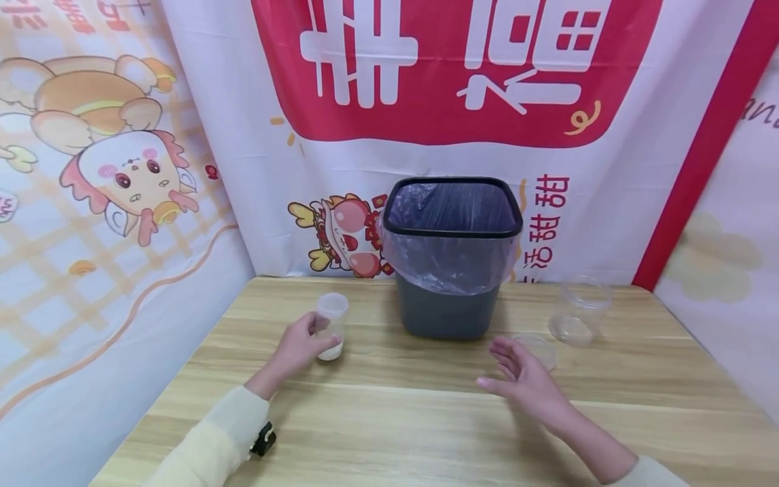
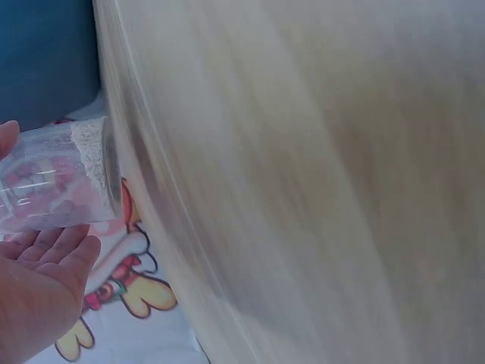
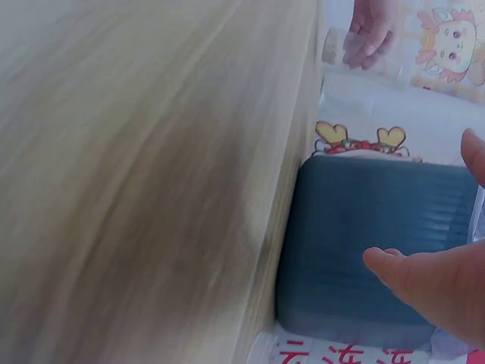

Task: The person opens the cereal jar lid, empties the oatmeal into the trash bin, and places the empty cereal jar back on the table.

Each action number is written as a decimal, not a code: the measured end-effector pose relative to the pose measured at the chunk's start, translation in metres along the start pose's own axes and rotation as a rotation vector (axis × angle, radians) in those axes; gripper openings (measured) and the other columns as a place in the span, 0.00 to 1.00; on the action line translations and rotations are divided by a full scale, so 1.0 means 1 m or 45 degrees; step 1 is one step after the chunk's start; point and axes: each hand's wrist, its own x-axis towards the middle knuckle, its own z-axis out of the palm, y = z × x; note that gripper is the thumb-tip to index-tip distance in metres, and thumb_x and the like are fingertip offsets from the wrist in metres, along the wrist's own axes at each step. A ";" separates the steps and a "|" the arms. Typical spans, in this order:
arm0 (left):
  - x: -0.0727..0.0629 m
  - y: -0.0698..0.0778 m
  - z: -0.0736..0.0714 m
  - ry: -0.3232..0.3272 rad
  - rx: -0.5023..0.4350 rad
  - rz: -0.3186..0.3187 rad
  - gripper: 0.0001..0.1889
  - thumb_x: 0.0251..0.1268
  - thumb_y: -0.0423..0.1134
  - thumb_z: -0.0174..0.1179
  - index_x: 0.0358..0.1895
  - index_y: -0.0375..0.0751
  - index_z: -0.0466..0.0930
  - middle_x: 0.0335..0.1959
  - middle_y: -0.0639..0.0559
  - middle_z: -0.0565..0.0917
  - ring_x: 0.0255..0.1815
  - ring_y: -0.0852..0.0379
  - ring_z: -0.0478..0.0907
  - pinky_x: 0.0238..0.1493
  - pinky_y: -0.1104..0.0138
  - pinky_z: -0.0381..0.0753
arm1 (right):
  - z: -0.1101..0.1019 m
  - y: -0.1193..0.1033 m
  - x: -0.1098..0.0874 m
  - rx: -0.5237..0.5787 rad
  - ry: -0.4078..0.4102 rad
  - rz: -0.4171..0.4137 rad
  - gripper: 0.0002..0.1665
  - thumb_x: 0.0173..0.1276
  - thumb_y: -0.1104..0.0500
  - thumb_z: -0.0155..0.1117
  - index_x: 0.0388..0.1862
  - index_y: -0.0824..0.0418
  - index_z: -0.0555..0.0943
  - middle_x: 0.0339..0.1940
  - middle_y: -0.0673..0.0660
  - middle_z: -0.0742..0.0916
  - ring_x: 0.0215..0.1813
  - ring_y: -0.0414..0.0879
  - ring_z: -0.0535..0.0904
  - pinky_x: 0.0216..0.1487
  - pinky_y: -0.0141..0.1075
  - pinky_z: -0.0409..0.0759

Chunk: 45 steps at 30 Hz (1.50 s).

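Observation:
My left hand [image 1: 304,345] holds a clear plastic jar [image 1: 332,308] standing upright on the left of the table, thumb on one side and fingers on the other. A layer of whitish grainy powder [image 2: 89,155] lies at the jar's bottom. On the right, my right hand [image 1: 526,382] hovers over the table with nothing in it, thumb and fingers spread apart. Just beyond that hand lies a flat clear round lid [image 1: 538,350], partly covered by the fingers in the head view. Behind the lid stands a second clear jar [image 1: 578,314].
A dark grey bin [image 1: 447,314] with a black rim and a translucent liner stands at the back middle of the wood-grain table [image 1: 377,426]. Printed cloth [image 1: 341,162] hangs behind the table and along both sides. A black item [image 1: 264,439] shows at the left wrist.

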 end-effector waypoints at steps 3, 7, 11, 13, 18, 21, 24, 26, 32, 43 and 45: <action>-0.006 0.005 0.005 -0.025 -0.016 0.014 0.28 0.55 0.44 0.71 0.56 0.32 0.74 0.54 0.38 0.79 0.60 0.39 0.72 0.62 0.46 0.68 | 0.008 -0.003 0.003 0.004 -0.004 -0.034 0.49 0.54 0.68 0.75 0.69 0.77 0.58 0.68 0.73 0.69 0.70 0.64 0.63 0.67 0.43 0.62; -0.011 0.012 0.014 -0.046 -0.021 0.057 0.26 0.55 0.43 0.71 0.54 0.34 0.76 0.52 0.40 0.80 0.58 0.41 0.74 0.61 0.47 0.70 | 0.017 -0.008 0.006 0.006 -0.006 -0.095 0.48 0.53 0.69 0.75 0.69 0.76 0.60 0.67 0.72 0.71 0.70 0.63 0.64 0.66 0.41 0.63; -0.018 0.023 0.022 -0.063 -0.032 0.097 0.24 0.53 0.40 0.72 0.52 0.34 0.77 0.50 0.40 0.81 0.56 0.42 0.75 0.59 0.47 0.72 | 0.025 -0.013 0.005 0.035 -0.014 -0.133 0.47 0.53 0.71 0.74 0.68 0.77 0.61 0.66 0.73 0.71 0.69 0.63 0.65 0.66 0.39 0.64; -0.022 0.029 0.026 -0.073 -0.037 0.114 0.24 0.52 0.40 0.72 0.51 0.34 0.77 0.50 0.39 0.81 0.56 0.42 0.76 0.59 0.47 0.72 | 0.028 -0.014 0.005 0.054 -0.022 -0.139 0.47 0.52 0.71 0.74 0.68 0.77 0.61 0.66 0.73 0.71 0.69 0.63 0.65 0.66 0.39 0.64; -0.029 0.040 0.035 -0.083 -0.032 0.144 0.24 0.50 0.41 0.74 0.50 0.37 0.78 0.49 0.41 0.82 0.54 0.45 0.77 0.59 0.49 0.73 | 0.035 -0.018 0.005 0.063 -0.019 -0.161 0.46 0.53 0.71 0.74 0.68 0.76 0.62 0.66 0.71 0.72 0.69 0.62 0.65 0.66 0.38 0.64; -0.033 0.047 0.040 -0.094 -0.031 0.172 0.25 0.49 0.41 0.75 0.51 0.38 0.79 0.48 0.43 0.82 0.54 0.46 0.77 0.58 0.51 0.74 | 0.038 -0.020 0.005 0.074 -0.003 -0.162 0.45 0.53 0.71 0.74 0.68 0.75 0.62 0.66 0.70 0.73 0.69 0.62 0.66 0.66 0.38 0.65; -0.037 0.053 0.044 -0.105 -0.030 0.228 0.26 0.47 0.41 0.75 0.51 0.37 0.79 0.47 0.45 0.83 0.53 0.47 0.78 0.57 0.52 0.75 | 0.041 -0.022 0.006 0.096 0.007 -0.164 0.44 0.54 0.72 0.73 0.68 0.75 0.62 0.65 0.70 0.73 0.68 0.62 0.66 0.66 0.37 0.66; -0.040 0.057 0.046 -0.112 -0.026 0.257 0.26 0.47 0.41 0.75 0.51 0.38 0.79 0.46 0.47 0.83 0.52 0.47 0.79 0.56 0.52 0.76 | 0.043 -0.024 0.006 0.112 0.010 -0.172 0.44 0.54 0.73 0.72 0.67 0.76 0.62 0.65 0.70 0.73 0.68 0.62 0.66 0.65 0.37 0.66; -0.046 0.067 0.053 -0.137 -0.036 0.308 0.26 0.47 0.43 0.75 0.51 0.37 0.79 0.46 0.46 0.83 0.50 0.48 0.79 0.54 0.53 0.78 | 0.049 -0.027 0.006 0.143 0.017 -0.182 0.44 0.53 0.74 0.72 0.67 0.76 0.62 0.65 0.71 0.73 0.67 0.62 0.67 0.65 0.35 0.67; -0.055 0.084 0.068 -0.182 -0.062 0.425 0.30 0.44 0.44 0.77 0.51 0.34 0.80 0.45 0.48 0.82 0.47 0.52 0.79 0.52 0.58 0.79 | 0.059 -0.033 0.001 0.204 0.054 -0.160 0.43 0.52 0.76 0.71 0.66 0.75 0.63 0.63 0.69 0.75 0.64 0.56 0.72 0.64 0.38 0.69; -0.058 0.087 0.071 -0.188 -0.067 0.439 0.30 0.44 0.44 0.77 0.51 0.34 0.80 0.45 0.48 0.82 0.47 0.52 0.79 0.52 0.58 0.79 | 0.061 -0.034 0.000 0.218 0.066 -0.155 0.43 0.52 0.76 0.71 0.66 0.75 0.63 0.62 0.69 0.76 0.63 0.54 0.72 0.64 0.37 0.69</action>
